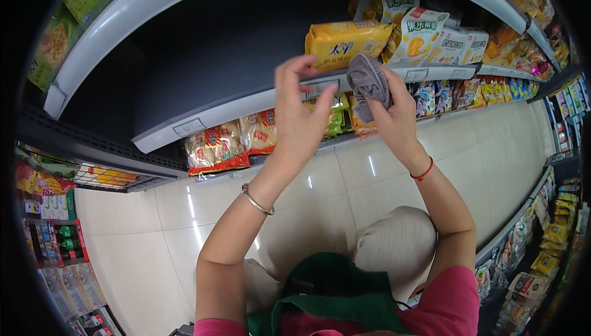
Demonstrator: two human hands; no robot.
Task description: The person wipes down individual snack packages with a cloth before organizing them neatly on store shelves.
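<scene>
A folded grey cloth (pixel 369 87) is held in my right hand (pixel 396 107), thumb on its near face. My left hand (pixel 301 109) is raised in front of the shelf's pale front rail, its fingers apart with nothing between them. Just beyond both hands, a yellow Pacific snack packet (pixel 347 45) stands at the front of the dark shelf (pixel 221 54); the cloth overlaps its lower right corner in the view. To the packet's right is a white and yellow fruit snack pouch (pixel 418 35).
White snack boxes (pixel 450 45) stand farther right. Below, red-trimmed bags of crackers (pixel 217 149) sit on the bottom shelf, above the tiled floor (pixel 295 211). An upper shelf edge (pixel 111 10) curves overhead. Another stocked rack (pixel 521 262) is at the lower right.
</scene>
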